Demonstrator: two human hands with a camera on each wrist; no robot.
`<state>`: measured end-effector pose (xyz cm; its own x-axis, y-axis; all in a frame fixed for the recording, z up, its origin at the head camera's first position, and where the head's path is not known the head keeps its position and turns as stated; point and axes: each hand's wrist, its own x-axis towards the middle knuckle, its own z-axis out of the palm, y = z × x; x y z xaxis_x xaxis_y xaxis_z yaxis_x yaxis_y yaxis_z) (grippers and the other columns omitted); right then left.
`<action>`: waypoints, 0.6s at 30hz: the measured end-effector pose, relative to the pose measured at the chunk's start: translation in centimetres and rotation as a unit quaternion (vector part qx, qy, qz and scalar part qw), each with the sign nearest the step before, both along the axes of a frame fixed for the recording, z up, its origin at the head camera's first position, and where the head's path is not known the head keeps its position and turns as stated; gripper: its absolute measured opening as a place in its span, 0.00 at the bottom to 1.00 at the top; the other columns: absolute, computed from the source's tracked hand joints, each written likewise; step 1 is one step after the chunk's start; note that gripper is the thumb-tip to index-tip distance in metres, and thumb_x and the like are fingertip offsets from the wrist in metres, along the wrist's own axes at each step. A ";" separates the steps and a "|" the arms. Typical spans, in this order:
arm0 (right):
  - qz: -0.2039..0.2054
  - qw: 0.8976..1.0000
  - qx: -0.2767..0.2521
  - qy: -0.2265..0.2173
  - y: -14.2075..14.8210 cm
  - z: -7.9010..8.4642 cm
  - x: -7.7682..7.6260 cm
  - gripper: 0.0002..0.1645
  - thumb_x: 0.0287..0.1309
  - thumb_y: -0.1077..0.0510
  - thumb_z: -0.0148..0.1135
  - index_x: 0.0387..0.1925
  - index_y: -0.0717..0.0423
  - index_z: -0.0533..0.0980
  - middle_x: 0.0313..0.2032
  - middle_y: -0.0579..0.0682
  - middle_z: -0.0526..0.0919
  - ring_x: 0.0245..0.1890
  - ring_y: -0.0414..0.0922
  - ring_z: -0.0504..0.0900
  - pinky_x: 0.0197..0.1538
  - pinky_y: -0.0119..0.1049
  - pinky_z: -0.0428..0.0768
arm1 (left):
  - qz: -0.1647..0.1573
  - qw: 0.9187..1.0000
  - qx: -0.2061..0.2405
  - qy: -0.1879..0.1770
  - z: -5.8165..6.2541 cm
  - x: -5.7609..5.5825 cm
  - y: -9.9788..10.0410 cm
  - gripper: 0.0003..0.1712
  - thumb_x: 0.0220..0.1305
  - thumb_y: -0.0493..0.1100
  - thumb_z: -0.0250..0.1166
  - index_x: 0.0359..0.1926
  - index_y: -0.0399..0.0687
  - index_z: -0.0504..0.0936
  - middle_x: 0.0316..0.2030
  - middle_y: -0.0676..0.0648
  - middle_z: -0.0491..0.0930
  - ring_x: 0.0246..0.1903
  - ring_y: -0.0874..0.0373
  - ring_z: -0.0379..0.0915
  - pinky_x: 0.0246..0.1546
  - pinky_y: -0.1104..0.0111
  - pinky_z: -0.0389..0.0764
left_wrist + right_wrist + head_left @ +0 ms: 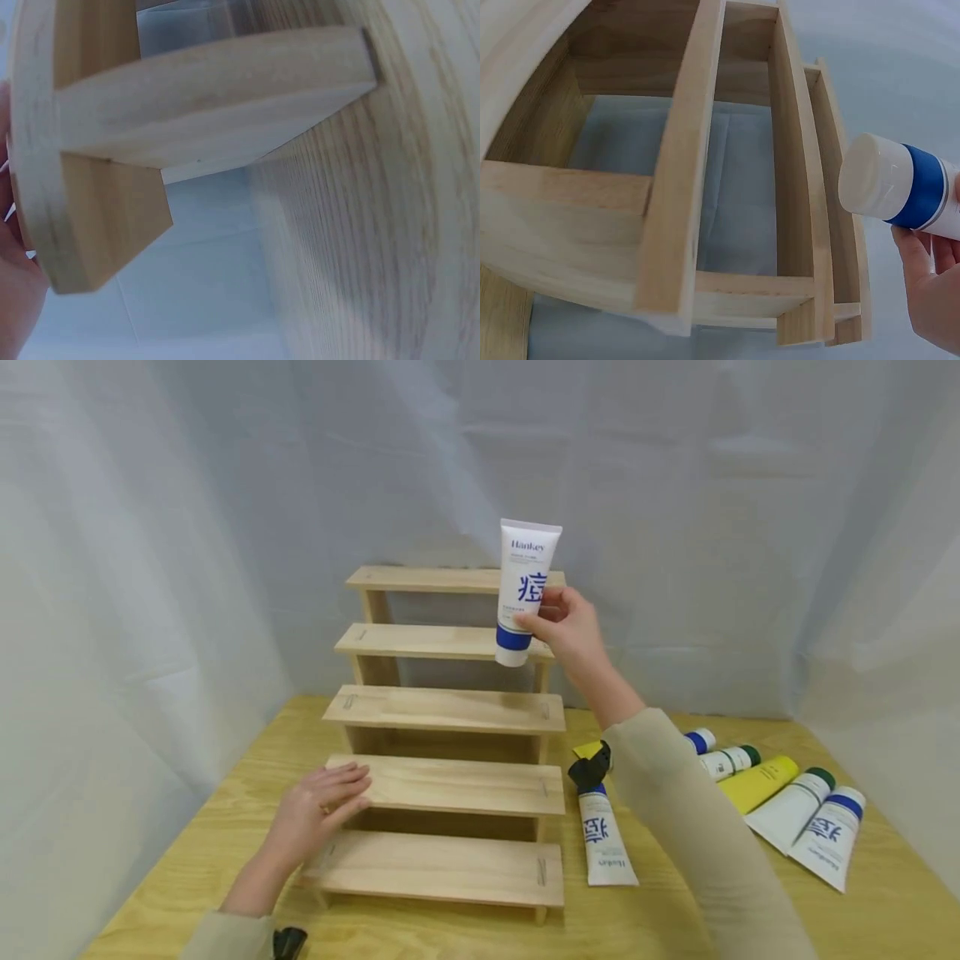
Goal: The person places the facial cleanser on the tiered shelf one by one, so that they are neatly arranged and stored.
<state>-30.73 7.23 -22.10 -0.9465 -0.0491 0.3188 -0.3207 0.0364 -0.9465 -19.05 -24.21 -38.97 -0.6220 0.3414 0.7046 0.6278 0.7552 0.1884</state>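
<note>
My right hand [566, 631] pinches a white squeeze tube [528, 572] with a blue band, held upright with its cap down, in front of the top tiers of a stepped wooden rack [442, 710]. From the right wrist view, the tube's white cap [874, 176] shows beside the upper shelves, fingers behind the blue band. My left hand [318, 806] rests with extended fingers on the left end of the second shelf from the bottom. In the left wrist view only part of the left hand [16, 285] shows at the edge of a shelf board [45, 187].
Right of the rack lies another white-and-blue tube [606, 839], partly behind the right wrist strap. Farther right several tubes lie on the wooden table [675, 910], among them a yellow one [761, 779] and a white one with a green cap [793, 810]. Pale sheeting [675, 527] hangs behind.
</note>
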 end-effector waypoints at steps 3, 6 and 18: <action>-0.005 1.000 0.005 0.016 -0.7 0.4 -0.6 0.23 0.47 0.62 0.66 0.45 0.61 0.68 0.45 0.54 0.76 0.44 0.48 0.75 0.46 0.37 0.76 | 0.002 1.000 0.000 0.000 -0.1 0.1 -0.1 0.16 0.41 0.41 0.70 0.35 0.40 0.83 0.41 0.45 0.80 0.44 0.49 0.74 0.48 0.47 0.68; -0.010 0.999 0.009 0.033 -1.5 0.8 -1.1 0.24 0.47 0.62 0.66 0.46 0.62 0.68 0.44 0.54 0.76 0.44 0.48 0.75 0.46 0.36 0.76 | 0.001 1.000 0.001 0.004 -0.2 0.2 -0.1 0.16 0.41 0.41 0.70 0.35 0.40 0.83 0.41 0.45 0.80 0.43 0.49 0.74 0.47 0.47 0.68; -0.046 0.993 -0.021 0.106 -3.4 2.5 -3.0 0.22 0.48 0.63 0.64 0.46 0.63 0.68 0.44 0.53 0.75 0.43 0.44 0.74 0.44 0.34 0.76 | -0.013 1.000 0.007 0.016 -0.1 0.2 0.2 0.16 0.43 0.42 0.69 0.35 0.39 0.83 0.41 0.43 0.80 0.43 0.48 0.75 0.47 0.46 0.68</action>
<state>-33.77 3.80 -19.58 -0.8579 0.0521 0.5111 -0.5098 0.0372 -0.8595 -18.88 -23.98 -39.03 -0.5894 0.3478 0.7291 0.6533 0.7361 0.1770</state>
